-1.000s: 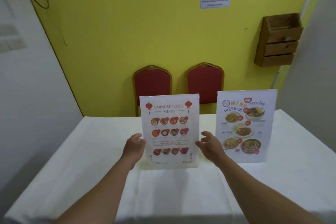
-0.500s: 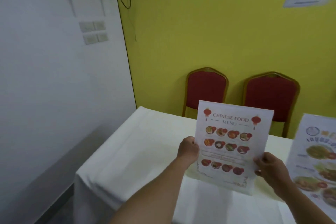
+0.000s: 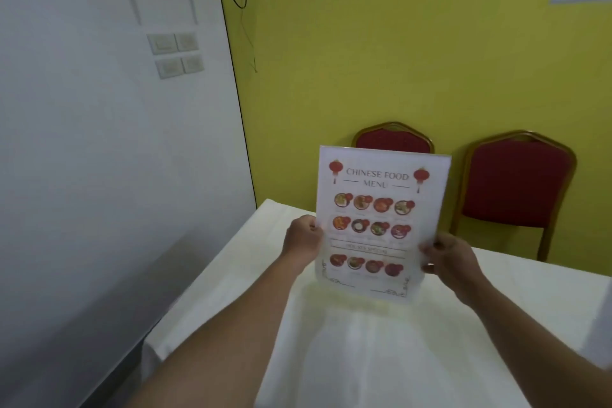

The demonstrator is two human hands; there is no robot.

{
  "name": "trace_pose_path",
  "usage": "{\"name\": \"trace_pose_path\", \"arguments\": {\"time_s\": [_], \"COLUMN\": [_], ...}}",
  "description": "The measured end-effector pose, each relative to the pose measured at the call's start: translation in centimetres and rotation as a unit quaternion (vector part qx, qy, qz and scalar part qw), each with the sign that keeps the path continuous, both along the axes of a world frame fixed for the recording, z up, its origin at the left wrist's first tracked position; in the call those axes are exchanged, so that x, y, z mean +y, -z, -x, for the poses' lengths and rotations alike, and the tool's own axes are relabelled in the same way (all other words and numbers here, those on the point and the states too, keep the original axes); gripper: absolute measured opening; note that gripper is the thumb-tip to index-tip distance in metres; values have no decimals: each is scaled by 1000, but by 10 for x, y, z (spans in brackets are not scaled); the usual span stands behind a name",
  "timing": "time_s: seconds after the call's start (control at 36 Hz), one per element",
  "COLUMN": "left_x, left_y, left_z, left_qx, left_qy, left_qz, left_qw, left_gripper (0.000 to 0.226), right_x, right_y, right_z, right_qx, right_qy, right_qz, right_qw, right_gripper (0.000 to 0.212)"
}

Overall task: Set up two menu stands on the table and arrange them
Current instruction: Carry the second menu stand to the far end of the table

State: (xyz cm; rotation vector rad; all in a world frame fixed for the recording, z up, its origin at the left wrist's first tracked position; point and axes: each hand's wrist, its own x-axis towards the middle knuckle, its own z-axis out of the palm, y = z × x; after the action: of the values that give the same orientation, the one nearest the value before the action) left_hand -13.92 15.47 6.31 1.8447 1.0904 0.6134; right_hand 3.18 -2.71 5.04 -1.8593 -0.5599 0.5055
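Note:
The Chinese food menu stand, a clear upright holder with a white sheet of red dish photos, is lifted a little above the white tablecloth and tilts slightly. My left hand grips its left edge. My right hand grips its lower right edge. The second menu stand shows only as a pale sliver at the right frame edge.
Two red padded chairs with gold frames stand behind the table against a yellow wall. A white wall with switch plates runs along the left, close to the table's left edge. The floor gap lies between wall and table.
Both hands closed on the Chinese food menu stand and lifted it, carrying it leftwards on the table. My view swung left, so the second stand slid almost out of frame.

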Motion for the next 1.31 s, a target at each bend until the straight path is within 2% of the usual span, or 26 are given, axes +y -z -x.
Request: {"name": "trace_pose_path", "arguments": {"time_s": [0.33,0.58,0.92,1.31], "left_x": [170,254,283,284], "left_y": [11,23,32,35], "left_z": [11,-5,-23,-25], "left_qx": [-9,5,28,36], "left_qy": [-34,-31,-7,5], "left_qz": [17,8,26,21], "left_qw": [999,999,999,999], "left_gripper": [21,21,18,18], "right_x": [171,250,287,290], "right_y": [1,9,20,32], "right_z": [14,4,-14,-16], "right_qx": [27,21,23,33], "right_qy": [-21,2,17,13], "right_qz": [1,23,55,73], "right_qw": [999,1000,998,997], "right_gripper": [12,12,15,15]}}
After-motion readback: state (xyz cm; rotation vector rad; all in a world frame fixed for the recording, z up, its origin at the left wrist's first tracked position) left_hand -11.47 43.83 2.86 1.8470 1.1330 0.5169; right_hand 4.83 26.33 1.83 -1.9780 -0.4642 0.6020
